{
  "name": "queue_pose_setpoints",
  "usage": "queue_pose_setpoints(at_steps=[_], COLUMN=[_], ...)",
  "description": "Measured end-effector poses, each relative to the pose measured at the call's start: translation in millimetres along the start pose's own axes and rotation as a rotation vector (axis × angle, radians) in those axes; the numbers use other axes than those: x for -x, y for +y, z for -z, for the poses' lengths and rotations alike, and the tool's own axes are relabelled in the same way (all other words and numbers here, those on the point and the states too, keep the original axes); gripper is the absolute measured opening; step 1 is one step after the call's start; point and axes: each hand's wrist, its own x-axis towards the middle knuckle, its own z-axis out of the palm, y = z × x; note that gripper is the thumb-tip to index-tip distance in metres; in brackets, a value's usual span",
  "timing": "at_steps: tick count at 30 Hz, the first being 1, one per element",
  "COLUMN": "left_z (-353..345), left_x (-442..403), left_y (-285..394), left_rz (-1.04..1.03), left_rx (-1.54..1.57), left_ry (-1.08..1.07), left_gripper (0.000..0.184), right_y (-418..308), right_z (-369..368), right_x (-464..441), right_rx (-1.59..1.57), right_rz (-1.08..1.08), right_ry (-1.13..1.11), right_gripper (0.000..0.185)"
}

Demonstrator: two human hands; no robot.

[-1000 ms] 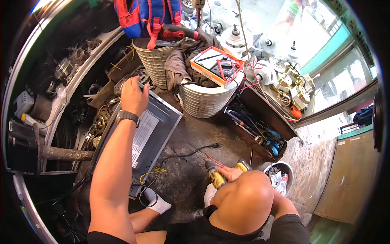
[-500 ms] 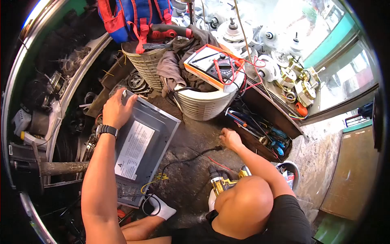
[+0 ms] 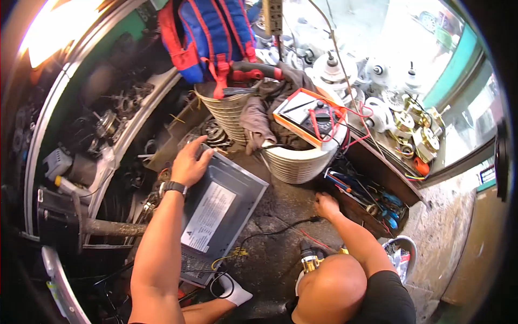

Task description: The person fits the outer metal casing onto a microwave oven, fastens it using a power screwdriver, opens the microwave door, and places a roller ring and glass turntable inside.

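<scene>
My left hand (image 3: 191, 164), a dark watch (image 3: 175, 187) at the wrist, sits at the upper corner of a metal case (image 3: 233, 213) on the workshop floor to my left. Thumb and forefinger stand apart there; whether my fingers close on the edge, I cannot tell. The case, set at an angle, shows a flat dark-grey face with a pale, bright rim along its right side and a pressed outline near the top. A large white label (image 3: 208, 216), covered in fine print, runs down the middle, a small dark triangle near its lower end. Below it, rows of small vent holes (image 3: 195, 262) dot the metal, and a yellow wire (image 3: 237, 252) shows beside the lower edge. A black cord (image 3: 270, 234) stretches over the stained floor toward my right hand (image 3: 326, 206), its fingers curled beside the plug (image 3: 314, 219) and near a dark toolbox (image 3: 386, 167); I cannot tell whether they hold anything. A yellow-and-black drill (image 3: 310, 259) lies by my knee.
</scene>
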Motion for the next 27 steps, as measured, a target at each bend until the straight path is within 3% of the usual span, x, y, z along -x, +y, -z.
queue_pose_setpoints(at_steps=[2,7,11,14,17,19,21,25,27], left_z=[6.7,6.8,8.9,11.5,9.7,14.1,22.1,11.9,9.5], left_x=[1.2,1.6,6.3,4.9,4.7,6.0,7.3,9.8,11.2], left_y=[14.8,5.3,4.9,5.8,0.2,0.8,6.6,-9.9,-18.5], left_rz=[0.058,-0.095,0.011,0.062,0.012,0.075,0.180,0.155,-0.046], left_rx=[0.032,0.069,0.122,0.125,0.105,0.182,0.251,0.330,0.187], left_ry=[-0.032,0.003,-0.054,-0.081,-0.069,-0.091,-0.137,-0.014,0.153], left_gripper=[0.049,0.043,0.042,0.043,0.046,0.046,0.051,0.049,0.045], right_y=[-2.0,-2.5,-36.0,-107.8,-184.0,-243.7,-286.3,-347.8,-370.6], right_z=[-0.8,-6.4,28.0,79.5,130.2,177.5,195.2,181.5,169.1], right_x=[1.2,-3.9,1.1,4.7,-7.4,-12.2,-35.6,-97.6,-108.8], right_rx=[0.036,0.023,-0.125,-0.449,-0.751,-0.923,-0.955,-0.910,-0.879], right_rz=[0.015,0.030,0.023,0.194,0.511,0.475,0.547,0.584,0.539], right_ry=[0.021,0.020,-0.047,-0.208,-0.389,-0.518,-0.508,-0.336,-0.344], right_gripper=[0.025,0.024,0.024,0.026,0.012,0.012,0.011,0.013,0.014])
